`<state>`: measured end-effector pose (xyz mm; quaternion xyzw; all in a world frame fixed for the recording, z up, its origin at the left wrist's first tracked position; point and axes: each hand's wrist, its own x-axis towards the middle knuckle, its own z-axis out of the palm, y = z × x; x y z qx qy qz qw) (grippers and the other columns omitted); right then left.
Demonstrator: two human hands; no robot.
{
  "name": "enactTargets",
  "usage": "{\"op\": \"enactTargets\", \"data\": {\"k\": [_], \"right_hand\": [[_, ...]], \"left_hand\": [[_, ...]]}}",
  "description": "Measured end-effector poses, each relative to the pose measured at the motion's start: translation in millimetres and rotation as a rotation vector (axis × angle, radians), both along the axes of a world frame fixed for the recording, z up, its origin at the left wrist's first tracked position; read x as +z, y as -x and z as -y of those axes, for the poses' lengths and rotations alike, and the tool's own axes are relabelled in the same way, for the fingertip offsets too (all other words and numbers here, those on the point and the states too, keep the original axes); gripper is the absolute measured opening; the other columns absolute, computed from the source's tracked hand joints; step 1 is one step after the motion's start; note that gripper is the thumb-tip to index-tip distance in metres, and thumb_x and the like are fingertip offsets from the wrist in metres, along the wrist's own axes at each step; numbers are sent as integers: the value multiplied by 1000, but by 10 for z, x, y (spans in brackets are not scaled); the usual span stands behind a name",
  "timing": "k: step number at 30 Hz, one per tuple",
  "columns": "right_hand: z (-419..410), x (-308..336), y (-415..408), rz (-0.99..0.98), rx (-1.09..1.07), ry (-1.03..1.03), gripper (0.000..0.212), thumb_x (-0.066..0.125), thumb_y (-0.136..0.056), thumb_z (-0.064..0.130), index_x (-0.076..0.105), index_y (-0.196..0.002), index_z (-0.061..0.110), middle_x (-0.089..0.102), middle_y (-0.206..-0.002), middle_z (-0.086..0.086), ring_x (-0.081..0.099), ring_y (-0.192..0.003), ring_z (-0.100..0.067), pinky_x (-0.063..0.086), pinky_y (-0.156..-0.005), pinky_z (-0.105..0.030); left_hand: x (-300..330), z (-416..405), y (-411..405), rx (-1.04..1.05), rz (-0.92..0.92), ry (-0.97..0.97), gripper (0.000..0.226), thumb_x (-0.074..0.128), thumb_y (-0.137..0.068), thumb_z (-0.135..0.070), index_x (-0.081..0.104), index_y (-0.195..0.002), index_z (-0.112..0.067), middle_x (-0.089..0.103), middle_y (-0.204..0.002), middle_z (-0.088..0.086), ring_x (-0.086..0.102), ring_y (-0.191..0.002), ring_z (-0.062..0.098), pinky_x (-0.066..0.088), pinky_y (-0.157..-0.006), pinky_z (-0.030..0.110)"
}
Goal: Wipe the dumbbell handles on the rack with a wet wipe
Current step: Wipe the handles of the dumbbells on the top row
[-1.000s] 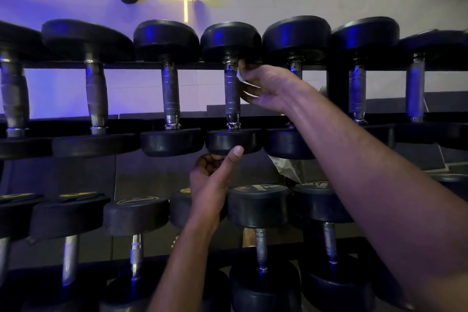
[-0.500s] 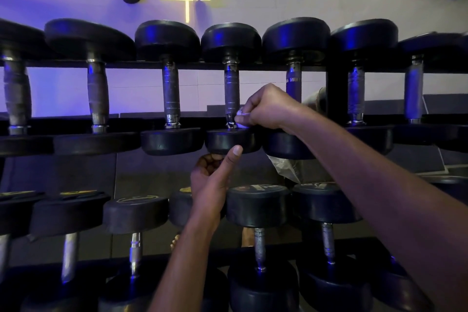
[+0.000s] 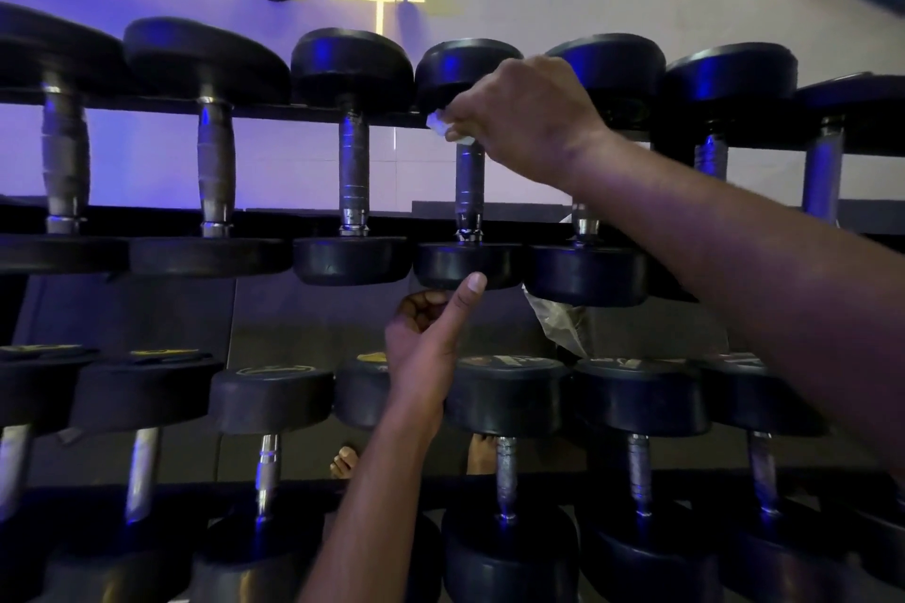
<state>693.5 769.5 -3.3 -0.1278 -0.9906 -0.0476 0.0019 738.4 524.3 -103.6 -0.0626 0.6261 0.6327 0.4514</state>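
A two-tier rack (image 3: 274, 105) holds black dumbbells with metal handles. My right hand (image 3: 524, 118) grips a white wet wipe (image 3: 440, 125) wrapped round the far end of one upper-row handle (image 3: 469, 186), just under its far head. My left hand (image 3: 431, 333) holds the near head (image 3: 460, 262) of that same dumbbell from below, with the thumb pressed on its front face and the fingers curled under it.
Neighbouring handles (image 3: 353, 171) stand close on both sides. A crumpled plastic wrapper (image 3: 558, 321) hangs under the upper row at the right. The lower row of dumbbells (image 3: 507, 392) lies beneath my arms. Bare toes (image 3: 345, 460) show on the floor.
My right hand slid with the wipe from the near end of the handle back up to its far end. My left hand stayed on the near head.
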Motion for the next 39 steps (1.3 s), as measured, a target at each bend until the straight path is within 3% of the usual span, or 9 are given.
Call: {"op": "enactTargets", "data": {"k": [10, 17, 20, 23, 26, 28, 31, 35, 39], "right_hand": [[176, 234, 184, 373, 57, 85, 31, 66, -91, 15, 79, -111, 36, 76, -101, 9, 69, -93, -27, 54, -76, -33], [373, 138, 102, 524, 150, 198, 14, 69, -94, 37, 78, -104, 35, 71, -92, 9, 64, -89, -23, 53, -71, -33], [339, 86, 22, 565, 134, 406, 11, 74, -93, 42, 78, -100, 36, 71, -83, 15, 67, -80, -15, 51, -66, -28], [211, -60, -221, 313, -29, 797, 10, 77, -93, 34, 83, -100, 30, 78, -87, 17, 72, -80, 1, 56, -70, -22], [133, -268, -533, -159, -264, 1058, 10, 80, -94, 24, 84, -101, 19, 78, -87, 14, 69, -80, 5, 54, -75, -18], [129, -387, -660, -362, -409, 1157, 12, 79, -95, 22, 83, -104, 16, 78, -84, 7, 65, -73, -1, 58, -69, -28], [100, -489, -663, -535, -503, 1160, 14, 79, -94, 26, 83, -104, 18, 79, -90, -2, 67, -74, -12, 64, -68, -45], [20, -531, -572, -641, -528, 1090, 14, 80, -92, 31, 84, -104, 24, 79, -88, 11, 74, -75, -14, 65, -69, -47], [3, -582, -531, -648, -508, 899, 19, 77, -92, 38, 83, -105, 25, 78, -88, 12, 74, -73, -12, 61, -71, -45]], "left_hand": [[13, -43, -22, 22, -2, 51, 50, 93, -75, -59, 70, -96, -19, 62, -78, -7, 57, -72, 10, 49, -70, 28], [-24, -48, -12, 22, -40, 33, 51, 91, -74, -58, 67, -93, -17, 59, -75, -5, 53, -67, 11, 46, -59, 23], [-20, -49, -55, 47, -69, 32, 59, 92, -73, -63, 67, -102, -18, 69, -88, -4, 62, -70, 12, 50, -61, 25], [-36, -37, -141, 84, -126, 53, 86, 98, -66, -64, 56, -135, -34, 68, -134, -18, 73, -112, 8, 61, -87, 32], [-51, -117, -274, 134, -189, 21, 110, 104, -58, -57, 45, -149, -36, 57, -148, -22, 64, -132, 6, 58, -105, 31], [-6, -240, -355, 191, -196, 6, 115, 106, -57, -52, 43, -151, -35, 56, -148, -24, 62, -132, 0, 58, -105, 25], [1, -377, -402, 286, -189, 8, 104, 104, -64, -31, 44, -150, -28, 60, -147, -14, 65, -128, -1, 59, -102, 23], [-84, -423, -377, 385, -153, -43, 103, 104, -62, -21, 50, -150, -21, 68, -144, -4, 72, -122, 4, 60, -97, 22], [-237, -399, -305, 434, -3, -158, 98, 111, -47, -42, 64, -129, -14, 79, -118, 2, 77, -108, 19, 60, -97, 35]]}}
